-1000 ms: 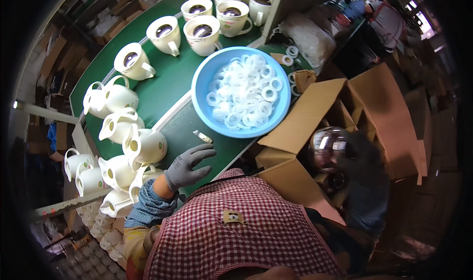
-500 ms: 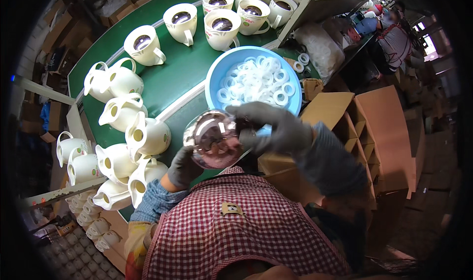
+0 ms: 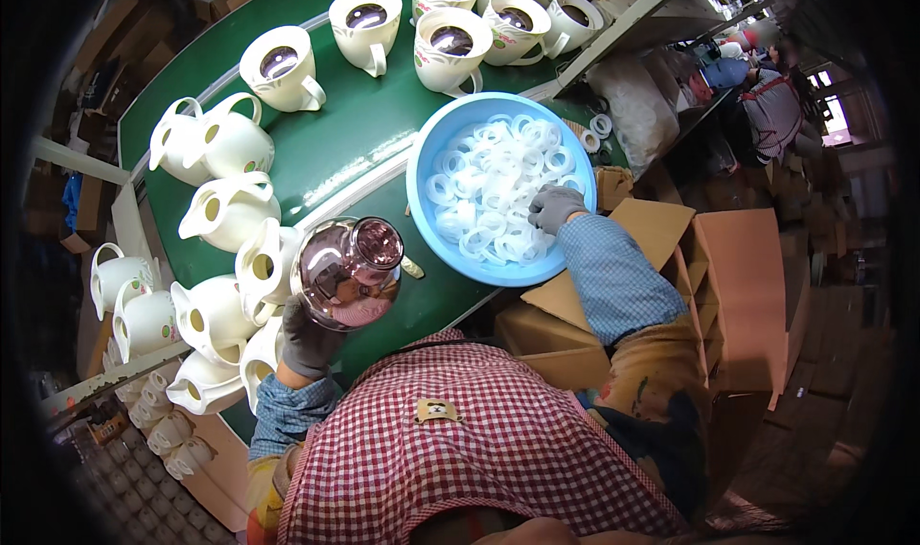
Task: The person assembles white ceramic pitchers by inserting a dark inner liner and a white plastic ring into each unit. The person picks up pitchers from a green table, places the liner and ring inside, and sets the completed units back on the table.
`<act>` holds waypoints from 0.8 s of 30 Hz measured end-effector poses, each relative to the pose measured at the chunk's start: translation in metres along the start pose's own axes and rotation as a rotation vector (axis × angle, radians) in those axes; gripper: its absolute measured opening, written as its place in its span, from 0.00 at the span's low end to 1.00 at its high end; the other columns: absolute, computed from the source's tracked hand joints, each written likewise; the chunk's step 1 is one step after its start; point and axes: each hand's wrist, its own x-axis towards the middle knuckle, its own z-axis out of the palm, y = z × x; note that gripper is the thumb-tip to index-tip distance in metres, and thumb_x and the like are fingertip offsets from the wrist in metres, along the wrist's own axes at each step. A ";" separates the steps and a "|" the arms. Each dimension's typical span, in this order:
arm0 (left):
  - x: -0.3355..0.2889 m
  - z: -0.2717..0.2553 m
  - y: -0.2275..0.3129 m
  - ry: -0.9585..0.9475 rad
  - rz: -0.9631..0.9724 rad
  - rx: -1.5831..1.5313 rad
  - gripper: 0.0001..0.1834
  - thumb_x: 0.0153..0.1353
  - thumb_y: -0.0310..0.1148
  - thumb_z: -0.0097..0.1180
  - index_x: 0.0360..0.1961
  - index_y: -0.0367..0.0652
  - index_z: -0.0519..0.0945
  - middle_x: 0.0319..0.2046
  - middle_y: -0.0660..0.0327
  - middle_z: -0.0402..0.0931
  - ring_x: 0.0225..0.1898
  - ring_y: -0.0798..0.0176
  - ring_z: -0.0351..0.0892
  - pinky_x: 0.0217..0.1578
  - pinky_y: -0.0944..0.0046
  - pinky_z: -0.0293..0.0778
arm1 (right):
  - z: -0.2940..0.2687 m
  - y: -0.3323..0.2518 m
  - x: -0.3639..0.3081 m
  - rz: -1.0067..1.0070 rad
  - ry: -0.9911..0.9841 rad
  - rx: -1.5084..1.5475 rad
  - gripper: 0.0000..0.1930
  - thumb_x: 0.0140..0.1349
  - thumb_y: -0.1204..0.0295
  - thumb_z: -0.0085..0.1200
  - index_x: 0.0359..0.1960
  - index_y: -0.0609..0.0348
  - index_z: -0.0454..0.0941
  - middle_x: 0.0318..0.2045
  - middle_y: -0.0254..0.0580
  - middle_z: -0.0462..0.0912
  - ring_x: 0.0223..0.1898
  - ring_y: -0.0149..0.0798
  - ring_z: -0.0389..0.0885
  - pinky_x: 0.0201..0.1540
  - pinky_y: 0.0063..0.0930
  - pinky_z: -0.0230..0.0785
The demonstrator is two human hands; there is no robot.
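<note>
Grey-gloved left hand [image 3: 307, 342] is clamping fingers on round mirrored glass flask [image 3: 333, 278], best kept steady; grey-gloved right hand [image 3: 558, 208], finger closure unclear, is touching translucent plastic rings [image 3: 482, 185].

Translucent ring-shaped pieces [image 3: 484, 185] lie heaped in a round light-blue plastic basin [image 3: 418, 221] on the flat green worktop [image 3: 321, 147]. Behind the basin and to its rear left stand white tapered handled jugs [image 3: 448, 64]; well left are white round-bellied spouted pitchers [image 3: 230, 217]. A silvery glassy globe-shaped liner [image 3: 331, 281] is between pitchers and basin. A brown cardboard box [image 3: 745, 281] stands to the basin's front right.
</note>
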 end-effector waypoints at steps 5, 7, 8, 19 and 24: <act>0.005 -0.002 -0.007 -0.050 -0.021 -0.041 0.41 0.65 0.57 0.59 0.72 0.46 0.66 0.70 0.56 0.68 0.70 0.51 0.66 0.72 0.44 0.60 | -0.003 0.037 -0.001 -0.099 0.026 0.566 0.12 0.67 0.66 0.61 0.49 0.54 0.83 0.48 0.41 0.83 0.50 0.38 0.82 0.54 0.33 0.74; 0.004 0.001 -0.008 -0.038 -0.035 -0.029 0.39 0.67 0.55 0.57 0.72 0.46 0.66 0.69 0.56 0.69 0.70 0.51 0.67 0.72 0.44 0.60 | 0.002 0.052 -0.002 -0.248 0.031 0.950 0.08 0.69 0.68 0.60 0.43 0.60 0.82 0.41 0.41 0.85 0.43 0.36 0.83 0.47 0.29 0.75; 0.004 0.003 -0.010 -0.031 -0.048 -0.037 0.37 0.68 0.54 0.56 0.72 0.45 0.66 0.69 0.56 0.70 0.70 0.51 0.67 0.72 0.45 0.61 | -0.005 0.043 -0.018 -0.389 0.102 1.141 0.08 0.71 0.69 0.59 0.41 0.63 0.79 0.35 0.37 0.85 0.37 0.31 0.82 0.40 0.24 0.75; -0.007 -0.003 -0.028 -0.033 -0.155 -0.013 0.36 0.67 0.44 0.57 0.72 0.41 0.64 0.66 0.51 0.71 0.67 0.54 0.71 0.68 0.49 0.68 | -0.062 -0.113 -0.148 -0.784 -0.250 1.419 0.09 0.73 0.70 0.56 0.48 0.63 0.77 0.35 0.33 0.81 0.34 0.24 0.79 0.37 0.19 0.74; -0.014 0.009 -0.025 -0.085 -0.151 0.044 0.45 0.62 0.53 0.61 0.74 0.41 0.61 0.70 0.49 0.66 0.70 0.50 0.67 0.70 0.45 0.64 | -0.044 -0.125 -0.142 -0.782 -0.074 1.398 0.16 0.73 0.68 0.56 0.57 0.64 0.75 0.30 0.33 0.78 0.24 0.23 0.73 0.26 0.17 0.66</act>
